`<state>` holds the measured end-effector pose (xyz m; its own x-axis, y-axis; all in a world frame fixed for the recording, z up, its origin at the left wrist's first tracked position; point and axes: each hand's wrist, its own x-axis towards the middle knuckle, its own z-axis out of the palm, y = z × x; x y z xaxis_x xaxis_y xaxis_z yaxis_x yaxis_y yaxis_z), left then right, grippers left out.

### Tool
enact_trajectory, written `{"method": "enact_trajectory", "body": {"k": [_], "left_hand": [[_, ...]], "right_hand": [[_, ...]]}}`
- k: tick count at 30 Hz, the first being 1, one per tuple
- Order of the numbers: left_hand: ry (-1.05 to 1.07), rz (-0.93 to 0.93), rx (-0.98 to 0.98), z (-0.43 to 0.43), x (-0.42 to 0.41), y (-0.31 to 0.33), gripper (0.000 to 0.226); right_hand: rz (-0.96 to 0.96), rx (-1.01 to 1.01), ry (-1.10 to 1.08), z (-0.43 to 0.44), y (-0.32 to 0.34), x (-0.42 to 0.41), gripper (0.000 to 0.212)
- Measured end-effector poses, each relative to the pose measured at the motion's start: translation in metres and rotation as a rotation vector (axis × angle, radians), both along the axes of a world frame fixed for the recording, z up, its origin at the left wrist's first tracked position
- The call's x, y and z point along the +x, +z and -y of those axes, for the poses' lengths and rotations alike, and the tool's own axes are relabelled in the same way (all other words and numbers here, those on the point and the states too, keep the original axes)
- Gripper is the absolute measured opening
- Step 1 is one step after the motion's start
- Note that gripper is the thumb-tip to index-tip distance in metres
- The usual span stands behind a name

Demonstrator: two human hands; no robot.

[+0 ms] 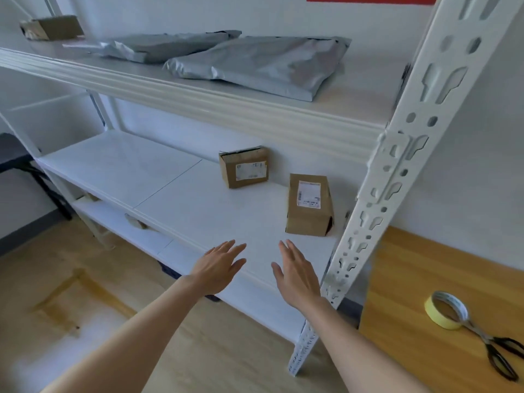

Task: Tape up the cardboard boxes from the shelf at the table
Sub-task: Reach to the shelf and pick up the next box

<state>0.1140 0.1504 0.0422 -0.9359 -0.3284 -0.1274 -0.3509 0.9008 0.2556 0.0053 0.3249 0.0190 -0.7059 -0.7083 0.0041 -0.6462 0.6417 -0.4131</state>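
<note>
Reaching for the first pick, we judge: nothing is gripped yet. Both hands are empty, fingers straight and slightly spread. The left hand [218,268] and right hand [297,276] hover over the front edge of the middle shelf [170,188], just left of the white slotted upright [397,154].

Doing it well:
- Take the near box [309,211] first, since it is the closest to the upright and to our right hand.
- It stands tall on a small end and looks tippy. We put palms on opposite side faces rather than pinching the top.
- The flap at its lower right looks loose, so we get fingers under it before lifting.
- Lift clear of the shelf board and swing it out around the front of the upright without clipping it.
- Set it on the bench [411,293] right of the upright, short of the tape roll [446,310] and scissors [496,353].

Where things lie:
- The near box is left of the upright, deeper in than both hands and near them, not touching.
- The far box [245,168] is further left of the upright, back toward the wall, and needs a longer reach.
- A third box [54,26] is on the top board, far left of the upright and well apart from the hands. Grey mailers [255,66] lie between it and the upright.
</note>
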Motion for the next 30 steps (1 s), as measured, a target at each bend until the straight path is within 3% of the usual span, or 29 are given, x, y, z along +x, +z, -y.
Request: {"method": "enact_trajectory", "body": {"k": [7,18,26,30], "left_hand": [[-0.125,0.054,-0.027,0.08,-0.066,0.001,0.053],[-0.525,0.097,-0.094,0.162,-0.199,0.014,0.053],[-0.621,0.059,-0.061,0.155,-0.306,-0.009,0.052],[-0.636,0.007,-0.026,0.124,-0.354,-0.01,0.042]], "right_hand": [[0.024,0.026,-0.209,0.038,0.002,-0.05,0.055],[0.108,-0.093,-0.664,0.08,-0.01,-0.071,0.057],[0.164,-0.254,-0.851,0.088,-0.033,-0.117,0.075],[0.187,-0.438,-0.921,0.093,-0.048,-0.15,0.082]]}}
